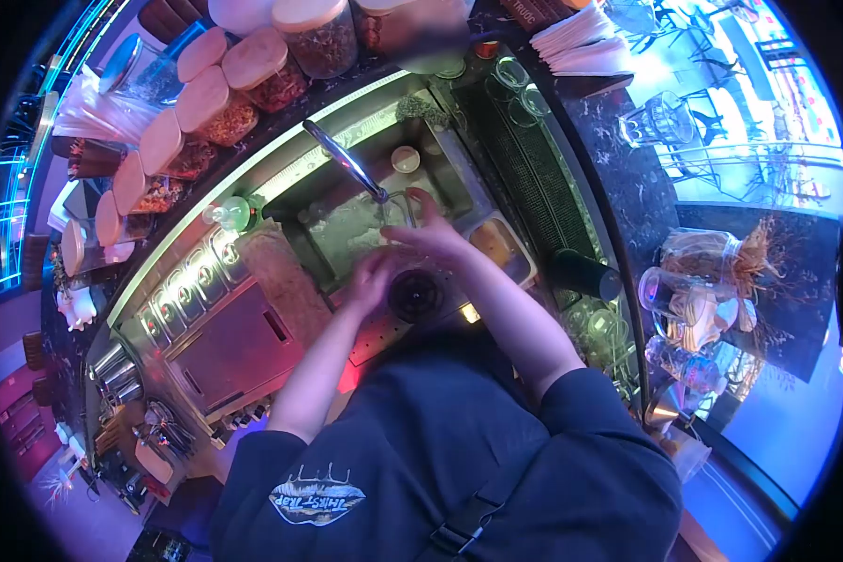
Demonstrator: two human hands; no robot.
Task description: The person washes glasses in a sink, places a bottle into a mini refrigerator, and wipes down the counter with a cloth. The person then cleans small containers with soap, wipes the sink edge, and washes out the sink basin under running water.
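Note:
My right hand is over the metal sink, just below the curved chrome faucet. Its thumb and fingers curl around what looks like a clear glass, held under the spout. My left hand is lower and nearer my body, close to my right wrist. The left fingers look loosely bent, with nothing visible in them. Beside that hand is a round black fitting on the counter. A small white cup stands at the sink's far side.
Several glass jars with wooden lids line the ledge. A pinkish board and a row of glasses are at left. Right of the sink are a container with yellowish contents, a black ribbed mat and a dark cylinder.

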